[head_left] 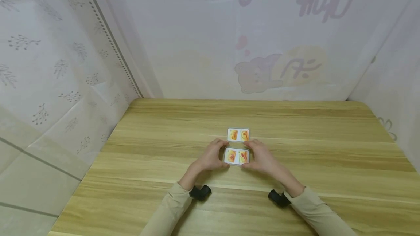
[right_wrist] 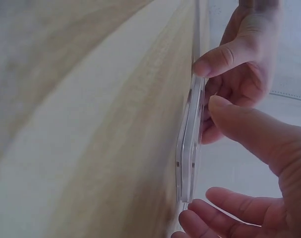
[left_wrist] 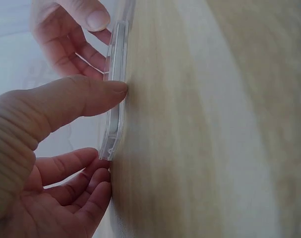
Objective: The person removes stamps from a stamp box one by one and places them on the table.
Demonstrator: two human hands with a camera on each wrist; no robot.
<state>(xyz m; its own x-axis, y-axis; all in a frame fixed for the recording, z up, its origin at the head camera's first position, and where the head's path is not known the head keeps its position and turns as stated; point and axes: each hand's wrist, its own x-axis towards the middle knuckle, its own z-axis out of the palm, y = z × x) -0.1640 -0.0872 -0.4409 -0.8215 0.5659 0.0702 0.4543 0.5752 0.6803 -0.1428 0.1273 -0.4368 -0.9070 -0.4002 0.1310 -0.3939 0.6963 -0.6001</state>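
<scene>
A clear plastic case (head_left: pixel 234 156) with two orange-and-white picture cards lies on the wooden table between the hands. My left hand (head_left: pixel 210 156) pinches its left end, with the thumb on the near edge and the fingers at the far corner. In the left wrist view that thumb touches the side of the case (left_wrist: pixel 115 59). My right hand (head_left: pixel 260 157) curves loosely about the right end. In the right wrist view its thumb appears slightly apart from the case (right_wrist: pixel 186 163), and its fingertips are by the case's end.
A second clear case (head_left: pixel 238 134) with similar orange pictures lies just beyond the first. The wooden table (head_left: pixel 311 134) reaches back to a printed curtain (head_left: pixel 197 46). Black bands with camera mounts (head_left: pixel 201 193) are on both wrists.
</scene>
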